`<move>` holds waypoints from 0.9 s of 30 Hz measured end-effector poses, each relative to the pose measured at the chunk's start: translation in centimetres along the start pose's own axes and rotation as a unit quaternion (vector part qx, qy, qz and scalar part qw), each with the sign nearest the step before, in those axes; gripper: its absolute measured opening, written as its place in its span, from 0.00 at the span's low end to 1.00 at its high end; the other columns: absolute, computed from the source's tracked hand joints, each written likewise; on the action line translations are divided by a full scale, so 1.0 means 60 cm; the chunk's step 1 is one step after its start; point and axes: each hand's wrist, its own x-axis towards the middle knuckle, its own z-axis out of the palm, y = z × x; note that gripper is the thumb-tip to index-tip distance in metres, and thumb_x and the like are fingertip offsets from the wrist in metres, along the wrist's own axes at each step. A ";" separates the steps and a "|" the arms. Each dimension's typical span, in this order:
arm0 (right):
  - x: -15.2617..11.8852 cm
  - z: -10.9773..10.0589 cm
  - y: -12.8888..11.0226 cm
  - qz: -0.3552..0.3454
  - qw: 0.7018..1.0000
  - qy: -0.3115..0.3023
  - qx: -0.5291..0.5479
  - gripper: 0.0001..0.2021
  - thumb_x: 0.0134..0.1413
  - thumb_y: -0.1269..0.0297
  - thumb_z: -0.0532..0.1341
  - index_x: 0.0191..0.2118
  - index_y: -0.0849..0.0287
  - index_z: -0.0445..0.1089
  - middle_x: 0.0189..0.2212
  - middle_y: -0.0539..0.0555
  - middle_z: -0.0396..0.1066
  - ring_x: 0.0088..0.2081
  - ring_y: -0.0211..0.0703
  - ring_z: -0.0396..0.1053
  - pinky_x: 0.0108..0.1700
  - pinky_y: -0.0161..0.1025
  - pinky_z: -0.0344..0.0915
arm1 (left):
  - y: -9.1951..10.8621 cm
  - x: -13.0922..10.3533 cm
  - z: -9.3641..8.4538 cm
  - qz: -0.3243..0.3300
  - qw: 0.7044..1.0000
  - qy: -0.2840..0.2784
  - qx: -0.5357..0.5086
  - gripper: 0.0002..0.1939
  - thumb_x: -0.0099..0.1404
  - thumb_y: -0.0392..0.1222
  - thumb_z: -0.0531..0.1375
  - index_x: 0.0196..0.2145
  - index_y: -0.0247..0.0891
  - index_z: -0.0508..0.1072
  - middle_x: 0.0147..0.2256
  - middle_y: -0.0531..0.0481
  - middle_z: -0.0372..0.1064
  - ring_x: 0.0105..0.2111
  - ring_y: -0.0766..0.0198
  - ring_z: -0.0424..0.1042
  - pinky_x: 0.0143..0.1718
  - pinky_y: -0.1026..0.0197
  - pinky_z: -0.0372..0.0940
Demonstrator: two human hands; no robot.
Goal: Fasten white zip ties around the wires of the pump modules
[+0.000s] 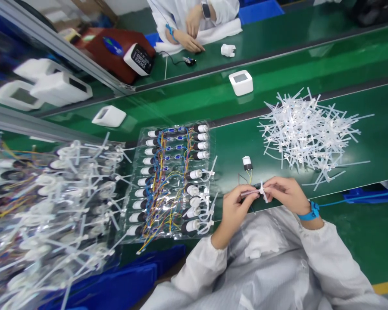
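Note:
My left hand (239, 204) is closed, pinching a small dark-ended part whose kind I cannot make out. My right hand (286, 193) wears a blue wrist strap (310, 212) and pinches a white fitting with short translucent tubes (263, 192). The two pieces meet between my fingertips, and the fingers hide the joint. Just beyond my left hand lies a small white-and-black cylindrical motor (247, 163), its thin wires trailing towards the fingers. To the right, a big loose pile of translucent tube fittings (307, 129) rests on the green bench.
Left of my hands, a clear plastic tray (134, 189) carries rows of wired motors, some with tubes. More tubed parts (61, 215) fill the far left, blurred. A white device (241, 82) sits on the green strip. Across the bench are a co-worker's hands (190, 34).

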 end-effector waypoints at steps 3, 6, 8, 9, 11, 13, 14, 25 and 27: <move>-0.001 -0.003 0.000 0.008 0.999 0.005 0.034 0.12 0.67 0.53 0.74 0.43 0.56 0.85 0.29 0.53 0.84 0.30 0.44 0.83 0.35 0.37 0.81 | 0.000 0.001 0.000 0.000 1.000 -0.001 -0.010 0.10 0.75 0.48 0.70 0.39 0.39 0.85 0.35 0.47 0.85 0.34 0.60 0.85 0.38 0.63 0.79; -0.005 -0.008 0.001 0.002 0.997 -0.005 0.079 0.15 0.70 0.49 0.72 0.46 0.57 0.85 0.35 0.58 0.86 0.32 0.47 0.84 0.35 0.39 0.82 | -0.004 0.003 0.002 -0.010 1.000 0.009 -0.021 0.10 0.73 0.48 0.71 0.39 0.39 0.84 0.34 0.48 0.84 0.33 0.61 0.84 0.36 0.63 0.78; -0.007 -0.011 0.003 -0.010 0.994 -0.013 0.106 0.17 0.73 0.48 0.69 0.49 0.57 0.85 0.39 0.60 0.87 0.34 0.49 0.85 0.35 0.41 0.82 | -0.008 0.003 0.003 -0.022 0.999 0.007 -0.034 0.09 0.73 0.47 0.71 0.40 0.39 0.84 0.33 0.48 0.84 0.33 0.60 0.84 0.36 0.63 0.78; -0.008 -0.013 0.004 -0.018 0.993 -0.014 0.114 0.17 0.73 0.48 0.69 0.51 0.57 0.84 0.41 0.61 0.87 0.35 0.49 0.85 0.36 0.42 0.83 | -0.009 0.003 0.004 -0.026 0.999 0.005 -0.039 0.09 0.72 0.47 0.71 0.40 0.39 0.84 0.33 0.48 0.84 0.33 0.60 0.84 0.37 0.63 0.78; -0.007 -0.014 0.006 -0.030 0.993 -0.008 0.118 0.16 0.71 0.50 0.71 0.53 0.56 0.83 0.44 0.61 0.87 0.37 0.49 0.85 0.38 0.43 0.82 | -0.012 0.003 0.005 -0.034 0.999 0.004 -0.042 0.09 0.72 0.47 0.72 0.40 0.38 0.84 0.32 0.48 0.84 0.33 0.59 0.84 0.38 0.62 0.78; -0.003 -0.012 0.008 -0.032 0.993 0.007 0.111 0.16 0.67 0.53 0.75 0.54 0.55 0.83 0.45 0.60 0.87 0.38 0.48 0.84 0.40 0.43 0.82 | -0.012 0.004 0.008 -0.041 0.998 0.014 -0.046 0.09 0.72 0.47 0.72 0.39 0.38 0.84 0.32 0.48 0.83 0.33 0.59 0.84 0.38 0.61 0.77; -0.001 -0.011 0.009 -0.029 0.994 0.012 0.105 0.16 0.65 0.54 0.76 0.54 0.54 0.83 0.45 0.60 0.87 0.38 0.48 0.84 0.42 0.43 0.82 | -0.011 0.005 0.010 -0.044 0.998 0.022 -0.050 0.09 0.71 0.47 0.72 0.39 0.38 0.84 0.31 0.48 0.83 0.32 0.59 0.83 0.37 0.61 0.77; 0.009 -0.015 0.023 -0.033 0.995 0.087 0.035 0.15 0.61 0.49 0.77 0.38 0.56 0.85 0.36 0.54 0.83 0.35 0.45 0.78 0.41 0.42 0.77 | 0.023 0.042 0.052 0.116 0.992 -0.004 0.048 0.06 0.77 0.43 0.67 0.42 0.40 0.85 0.40 0.47 0.81 0.40 0.59 0.80 0.45 0.58 0.74; 0.010 -0.016 0.025 -0.038 0.992 0.109 0.041 0.15 0.62 0.48 0.76 0.37 0.56 0.83 0.32 0.52 0.81 0.32 0.44 0.75 0.38 0.41 0.75 | 0.022 0.047 0.049 0.154 0.984 -0.015 0.084 0.07 0.78 0.43 0.66 0.45 0.42 0.85 0.44 0.45 0.80 0.45 0.57 0.80 0.51 0.54 0.74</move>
